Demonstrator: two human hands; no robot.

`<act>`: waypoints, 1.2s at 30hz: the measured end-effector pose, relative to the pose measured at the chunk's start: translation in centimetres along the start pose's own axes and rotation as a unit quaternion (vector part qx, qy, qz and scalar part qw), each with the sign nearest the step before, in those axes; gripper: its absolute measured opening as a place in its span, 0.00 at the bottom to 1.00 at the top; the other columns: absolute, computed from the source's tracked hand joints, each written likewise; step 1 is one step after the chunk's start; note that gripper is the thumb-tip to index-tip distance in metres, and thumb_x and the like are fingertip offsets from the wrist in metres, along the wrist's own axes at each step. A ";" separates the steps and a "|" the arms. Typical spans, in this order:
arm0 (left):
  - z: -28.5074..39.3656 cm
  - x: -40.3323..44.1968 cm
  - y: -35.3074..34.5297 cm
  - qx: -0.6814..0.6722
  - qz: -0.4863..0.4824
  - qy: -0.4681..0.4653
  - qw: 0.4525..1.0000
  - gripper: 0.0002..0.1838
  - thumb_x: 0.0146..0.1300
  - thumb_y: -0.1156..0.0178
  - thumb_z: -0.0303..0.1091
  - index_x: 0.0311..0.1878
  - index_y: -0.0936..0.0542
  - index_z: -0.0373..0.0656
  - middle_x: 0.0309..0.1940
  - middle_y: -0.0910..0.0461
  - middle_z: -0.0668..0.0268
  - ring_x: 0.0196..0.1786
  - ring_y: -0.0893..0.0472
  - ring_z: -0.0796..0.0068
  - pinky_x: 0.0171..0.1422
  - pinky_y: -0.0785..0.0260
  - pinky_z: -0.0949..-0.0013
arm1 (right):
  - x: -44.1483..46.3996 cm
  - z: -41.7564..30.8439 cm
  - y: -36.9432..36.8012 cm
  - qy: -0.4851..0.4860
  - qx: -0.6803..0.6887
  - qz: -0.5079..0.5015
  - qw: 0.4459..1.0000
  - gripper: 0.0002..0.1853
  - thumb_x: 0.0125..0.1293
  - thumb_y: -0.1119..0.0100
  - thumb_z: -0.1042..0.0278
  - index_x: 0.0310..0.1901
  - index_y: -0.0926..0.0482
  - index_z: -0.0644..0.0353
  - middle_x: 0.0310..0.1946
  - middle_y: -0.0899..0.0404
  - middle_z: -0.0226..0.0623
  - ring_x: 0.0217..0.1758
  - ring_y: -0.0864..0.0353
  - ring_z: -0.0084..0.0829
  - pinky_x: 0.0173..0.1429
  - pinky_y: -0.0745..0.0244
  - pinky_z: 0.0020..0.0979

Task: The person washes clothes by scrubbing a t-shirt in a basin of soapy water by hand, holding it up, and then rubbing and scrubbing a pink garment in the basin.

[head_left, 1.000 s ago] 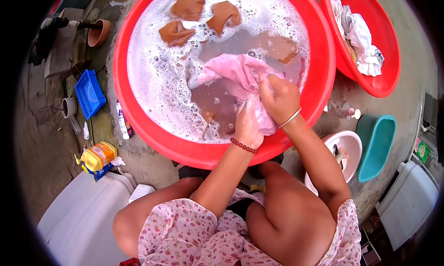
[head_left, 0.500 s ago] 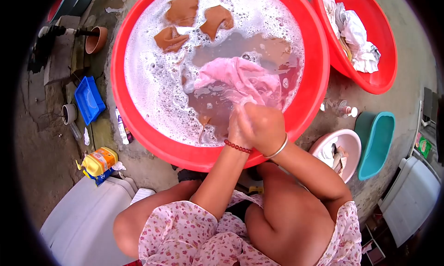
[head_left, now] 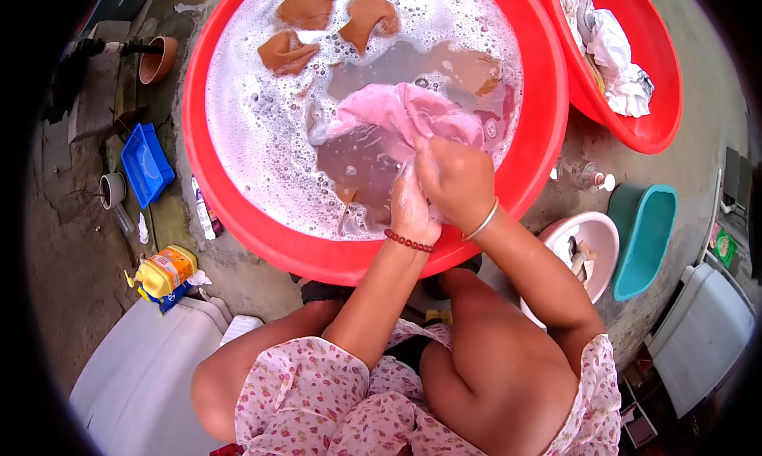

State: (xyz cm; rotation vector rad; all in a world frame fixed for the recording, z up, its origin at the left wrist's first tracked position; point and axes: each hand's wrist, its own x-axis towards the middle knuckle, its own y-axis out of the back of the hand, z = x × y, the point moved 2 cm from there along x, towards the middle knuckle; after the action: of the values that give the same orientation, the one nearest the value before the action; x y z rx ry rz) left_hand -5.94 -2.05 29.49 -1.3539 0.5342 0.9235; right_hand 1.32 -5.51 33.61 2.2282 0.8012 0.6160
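Note:
A wet pink cloth (head_left: 405, 111) lies partly in the soapy water of a large red basin (head_left: 230, 218). My right hand (head_left: 460, 182), with a bangle at the wrist, is closed on the cloth's near edge. Just left of it and lower, my left hand (head_left: 413, 206), with a red bead bracelet, has its fingers closed at the gathered near end of the cloth; its fingertips are partly hidden. Brown cloth (head_left: 308, 3) pokes up through the foam at the far left of the basin, in several pieces.
Right of the basin are a second red basin (head_left: 663, 75) with white clothes (head_left: 611, 43), a clear bottle (head_left: 583, 174), a pink basin (head_left: 607, 246) and a teal tub (head_left: 647, 242). On the left are a blue tray (head_left: 147, 166), a yellow jug (head_left: 165, 272) and a clay pot (head_left: 157, 61).
My hands, pressed together before, are now slightly apart, the right one higher and the left one lower. The pink cloth has been drawn up a little and bunched at its near edge.

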 end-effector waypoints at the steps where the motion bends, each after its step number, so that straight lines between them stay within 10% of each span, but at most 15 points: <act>1: -0.9 0.3 0.4 -0.025 -0.053 0.005 0.998 0.16 0.69 0.56 0.41 0.49 0.27 0.42 0.42 0.22 0.66 0.48 0.23 0.70 0.55 0.31 0.63 | 0.7 1.0 0.2 0.005 0.002 0.002 1.000 0.15 0.62 0.46 0.65 0.19 0.30 0.60 0.15 0.31 0.47 0.17 0.29 0.47 0.21 0.36 0.40; 5: -0.4 0.2 -0.1 0.009 -0.055 -0.015 0.998 0.16 0.69 0.56 0.42 0.49 0.26 0.42 0.43 0.22 0.67 0.47 0.22 0.71 0.51 0.29 0.68 | -0.1 0.0 1.2 -0.087 -0.031 0.007 0.996 0.17 0.63 0.47 0.63 0.17 0.28 0.58 0.14 0.28 0.45 0.18 0.26 0.45 0.22 0.32 0.41; 7: 0.3 2.4 3.8 0.309 -0.080 -0.177 0.931 0.10 0.69 0.54 0.37 0.42 0.25 0.44 0.31 0.27 0.73 0.35 0.26 0.80 0.40 0.31 0.73 | -2.3 -3.7 1.6 0.017 0.080 -0.033 0.996 0.17 0.62 0.47 0.62 0.17 0.28 0.59 0.14 0.28 0.46 0.18 0.26 0.46 0.22 0.33 0.41; 8: -0.1 3.9 5.3 0.106 -0.238 -0.057 0.964 0.10 0.69 0.55 0.37 0.43 0.26 0.43 0.31 0.27 0.73 0.35 0.26 0.79 0.39 0.31 0.72 | -2.4 -3.4 1.5 0.010 0.078 -0.034 0.996 0.17 0.62 0.47 0.62 0.17 0.28 0.59 0.14 0.28 0.46 0.18 0.26 0.46 0.22 0.33 0.41; 11: -0.7 0.1 0.1 0.003 -0.266 -0.052 0.963 0.09 0.69 0.56 0.35 0.41 0.27 0.44 0.32 0.29 0.72 0.35 0.27 0.76 0.41 0.31 0.67 | -0.6 -0.2 0.5 0.015 0.023 -0.019 0.999 0.16 0.61 0.44 0.64 0.18 0.29 0.61 0.15 0.30 0.48 0.19 0.28 0.48 0.22 0.35 0.40; 13: -0.8 -0.8 -2.3 0.016 0.031 0.001 0.999 0.08 0.69 0.58 0.34 0.36 0.30 0.45 0.32 0.30 0.71 0.36 0.27 0.74 0.43 0.31 0.65 | 1.5 3.2 0.5 -0.088 -0.039 -0.008 0.995 0.14 0.57 0.41 0.65 0.18 0.29 0.59 0.15 0.29 0.45 0.19 0.27 0.45 0.22 0.35 0.39; 15: -0.8 0.7 1.2 0.006 0.000 0.002 1.000 0.15 0.71 0.60 0.39 0.48 0.27 0.43 0.38 0.24 0.65 0.44 0.24 0.71 0.55 0.31 0.64 | 0.5 1.2 0.8 -0.062 -0.012 -0.005 0.998 0.14 0.57 0.41 0.64 0.19 0.29 0.59 0.15 0.30 0.45 0.19 0.27 0.45 0.22 0.35 0.40; 17: -0.6 2.9 4.2 -0.102 -0.255 0.017 0.961 0.15 0.70 0.59 0.40 0.49 0.27 0.43 0.42 0.23 0.65 0.47 0.23 0.68 0.56 0.31 0.62 | -1.3 -2.6 1.7 0.008 0.051 -0.001 0.999 0.14 0.59 0.42 0.65 0.19 0.29 0.60 0.14 0.31 0.46 0.18 0.27 0.47 0.21 0.35 0.40; 21: -0.4 2.1 3.2 -0.103 -0.408 -0.023 0.907 0.15 0.69 0.56 0.40 0.48 0.26 0.41 0.45 0.22 0.64 0.49 0.23 0.66 0.55 0.30 0.61 | -0.3 -0.9 0.7 0.010 0.017 -0.036 0.999 0.15 0.61 0.45 0.65 0.19 0.29 0.60 0.14 0.30 0.47 0.18 0.28 0.47 0.21 0.35 0.41; 22: -0.2 -1.4 -1.3 0.004 -0.001 -0.023 1.000 0.15 0.69 0.55 0.41 0.47 0.26 0.41 0.43 0.22 0.65 0.46 0.22 0.68 0.51 0.29 0.64 | 0.6 0.7 0.6 -0.039 -0.008 0.011 0.999 0.16 0.62 0.45 0.64 0.18 0.29 0.60 0.14 0.30 0.47 0.17 0.28 0.47 0.21 0.35 0.41; 26: -0.7 0.1 1.4 0.019 -0.016 -0.038 0.999 0.14 0.68 0.54 0.40 0.48 0.27 0.41 0.39 0.23 0.67 0.43 0.22 0.71 0.48 0.28 0.65 | 0.3 1.0 1.0 -0.041 -0.031 -0.018 0.999 0.17 0.62 0.47 0.61 0.18 0.28 0.58 0.12 0.28 0.43 0.15 0.26 0.44 0.20 0.33 0.40; 31: -1.1 1.3 2.7 -0.168 -0.448 0.063 0.876 0.21 0.70 0.61 0.46 0.51 0.28 0.40 0.46 0.24 0.62 0.51 0.24 0.64 0.60 0.33 0.58 | -1.5 -2.8 1.2 0.074 0.037 -0.052 0.995 0.16 0.60 0.44 0.61 0.18 0.29 0.59 0.12 0.30 0.43 0.16 0.26 0.44 0.21 0.32 0.39; 33: -0.2 -1.1 -1.6 -0.027 -0.038 0.061 0.997 0.16 0.69 0.58 0.38 0.51 0.28 0.40 0.44 0.23 0.65 0.47 0.22 0.67 0.53 0.29 0.62 | 1.5 1.9 0.9 -0.043 -0.037 0.030 0.998 0.16 0.60 0.44 0.62 0.18 0.29 0.59 0.12 0.30 0.43 0.16 0.26 0.44 0.21 0.31 0.38; 36: 0.2 -1.6 -1.7 0.010 -0.034 0.030 0.999 0.16 0.70 0.57 0.39 0.50 0.27 0.41 0.45 0.23 0.67 0.48 0.23 0.70 0.55 0.29 0.62 | 0.6 0.9 1.0 -0.036 -0.033 0.013 0.999 0.16 0.60 0.44 0.62 0.18 0.29 0.58 0.13 0.29 0.43 0.17 0.26 0.44 0.21 0.32 0.38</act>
State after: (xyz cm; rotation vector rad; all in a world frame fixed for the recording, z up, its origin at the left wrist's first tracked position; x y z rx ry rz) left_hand -5.46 -2.14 31.82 -1.3776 0.5385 0.8232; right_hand 2.67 -6.06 33.87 2.1901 0.7063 0.5641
